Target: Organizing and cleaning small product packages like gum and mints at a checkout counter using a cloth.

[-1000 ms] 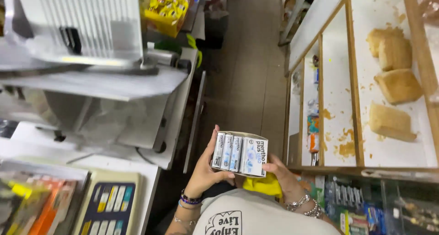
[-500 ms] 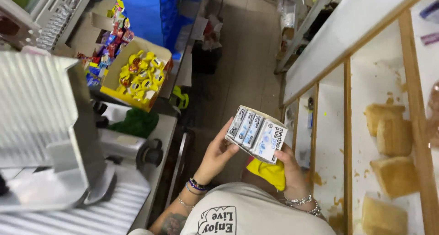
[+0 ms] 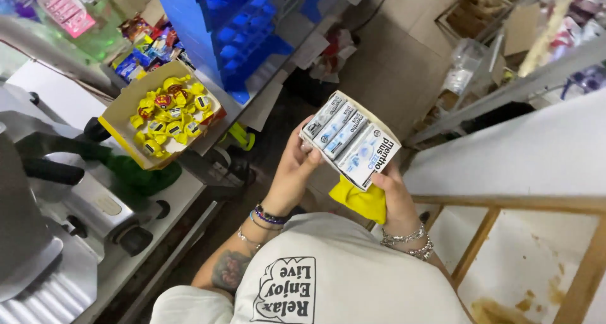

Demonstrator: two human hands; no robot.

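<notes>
- the small display box (image 3: 351, 139), white and blue with a row of slim packets standing in it, sits a little right of the frame's centre, tilted so its open top faces up and to the left.
- the left hand (image 3: 295, 171) grips the box's left end, fingers curled around the edge and thumb on the near side; it is closed about the box, not spread.
- beaded bracelets (image 3: 268, 215) ring that wrist, and a tattoo shows on the forearm lower down.
- the right hand (image 3: 394, 194) supports the box's lower right corner from underneath, fingers wrapped up against its side, and the same hand pinches a yellow cloth (image 3: 362, 201) that hangs just below the box, touching it.
- silver chain bracelets (image 3: 407, 241) lie on the right wrist.
- the person's light t-shirt with a dark printed patch (image 3: 353, 280) fills the bottom centre of the frame.
- in the upper left, a yellow carton of small yellow wrapped sweets (image 3: 165, 117) stands on a counter edge, well apart from the hands.
- a grey metal slicing machine (image 3: 57, 229) takes up the lower left, with a green cloth (image 3: 136, 172) lying between it and the sweet carton.
- stacked blue plastic crates (image 3: 224, 30) rise at the top centre.
- a wooden-framed glass counter (image 3: 536, 204) runs across the right side of the frame.
</notes>
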